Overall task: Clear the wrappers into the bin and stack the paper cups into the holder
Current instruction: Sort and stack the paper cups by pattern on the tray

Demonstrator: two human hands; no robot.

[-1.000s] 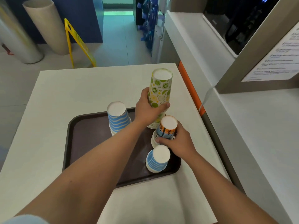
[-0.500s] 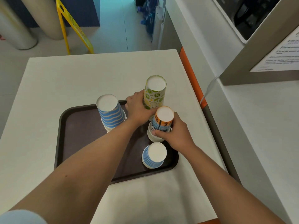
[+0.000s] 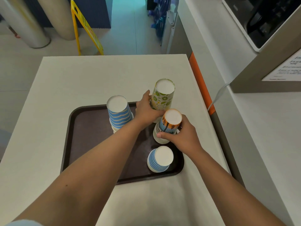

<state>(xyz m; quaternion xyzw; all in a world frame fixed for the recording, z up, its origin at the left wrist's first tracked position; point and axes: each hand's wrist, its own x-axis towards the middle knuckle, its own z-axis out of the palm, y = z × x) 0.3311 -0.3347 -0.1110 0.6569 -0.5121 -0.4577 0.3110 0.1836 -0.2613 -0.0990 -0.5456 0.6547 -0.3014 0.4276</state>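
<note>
A brown tray [image 3: 91,144] sits on a white table [image 3: 81,79]. Four piles of upside-down paper cups stand on the tray. The left hand [image 3: 146,111] wraps around the tall green lemon cups [image 3: 162,98] at the far right of the tray. The right hand [image 3: 182,136] holds the orange tree cups [image 3: 170,123] just in front of them, fingers curled around the side. A pile of blue stripe cups [image 3: 118,113] stands to the left. A short blue cup [image 3: 160,159] stands at the near right corner. A yellow floor sign [image 3: 86,30] stands far away on the floor.
</note>
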